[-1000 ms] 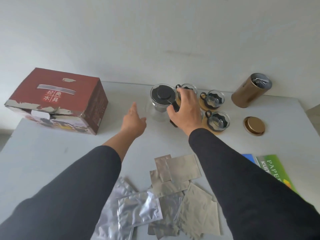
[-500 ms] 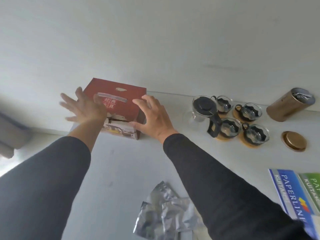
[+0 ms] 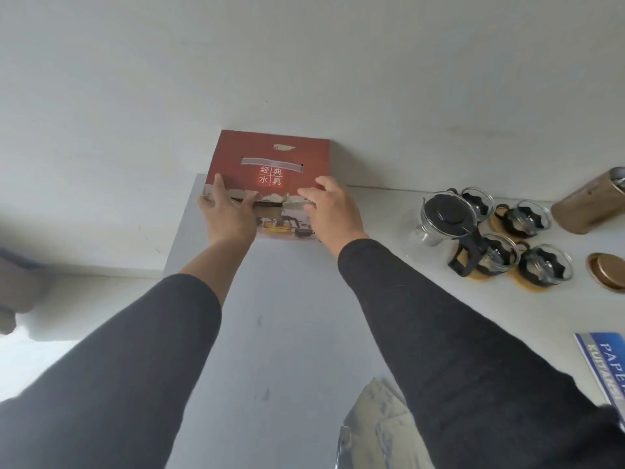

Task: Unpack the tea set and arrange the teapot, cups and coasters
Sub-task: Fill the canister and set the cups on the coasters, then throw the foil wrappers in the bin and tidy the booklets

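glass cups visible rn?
4, clustered right of the teapot: two at the back, two in front. None seems hidden.

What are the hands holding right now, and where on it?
Both hands grip the red box at its front top edge: the left hand near the left corner, the right hand near the right. Nothing else is held.

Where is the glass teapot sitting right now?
In the head view the glass teapot stands on the white table at the right, just left of four glass cups on coasters and right of the red box that both hands hold.
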`<state>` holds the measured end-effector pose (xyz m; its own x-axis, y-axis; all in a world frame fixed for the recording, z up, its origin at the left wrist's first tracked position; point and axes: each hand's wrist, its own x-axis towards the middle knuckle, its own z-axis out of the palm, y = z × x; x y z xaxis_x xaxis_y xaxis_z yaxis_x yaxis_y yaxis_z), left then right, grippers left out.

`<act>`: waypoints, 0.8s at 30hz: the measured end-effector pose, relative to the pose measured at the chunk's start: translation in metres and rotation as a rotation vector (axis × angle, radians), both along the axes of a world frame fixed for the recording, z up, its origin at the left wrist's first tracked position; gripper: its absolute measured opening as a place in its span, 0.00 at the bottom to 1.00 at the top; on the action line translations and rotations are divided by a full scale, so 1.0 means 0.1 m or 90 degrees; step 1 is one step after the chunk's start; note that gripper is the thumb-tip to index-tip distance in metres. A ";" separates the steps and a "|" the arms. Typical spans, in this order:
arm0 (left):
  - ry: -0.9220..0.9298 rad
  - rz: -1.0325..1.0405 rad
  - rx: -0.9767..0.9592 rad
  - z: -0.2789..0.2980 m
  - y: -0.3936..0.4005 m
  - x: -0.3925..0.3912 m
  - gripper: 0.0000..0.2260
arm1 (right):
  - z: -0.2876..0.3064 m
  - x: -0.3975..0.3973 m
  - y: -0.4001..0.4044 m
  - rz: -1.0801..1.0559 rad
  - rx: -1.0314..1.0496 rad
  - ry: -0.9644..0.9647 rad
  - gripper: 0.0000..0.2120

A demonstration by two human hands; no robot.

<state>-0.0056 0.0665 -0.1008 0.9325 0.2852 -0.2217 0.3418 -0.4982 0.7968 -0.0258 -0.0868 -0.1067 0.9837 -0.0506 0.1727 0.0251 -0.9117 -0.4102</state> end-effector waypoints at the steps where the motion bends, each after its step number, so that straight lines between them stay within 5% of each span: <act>1: -0.002 0.008 -0.008 -0.02 -0.01 0.04 0.30 | 0.00 0.04 0.00 -0.001 -0.001 0.007 0.18; 13: -0.037 0.047 0.020 -0.07 0.00 -0.04 0.27 | 0.03 -0.14 -0.02 -0.039 -0.018 0.007 0.29; 24: -0.055 0.008 0.043 -0.01 -0.71 -1.30 0.24 | 0.06 -1.43 -0.86 -0.047 0.003 -0.016 0.28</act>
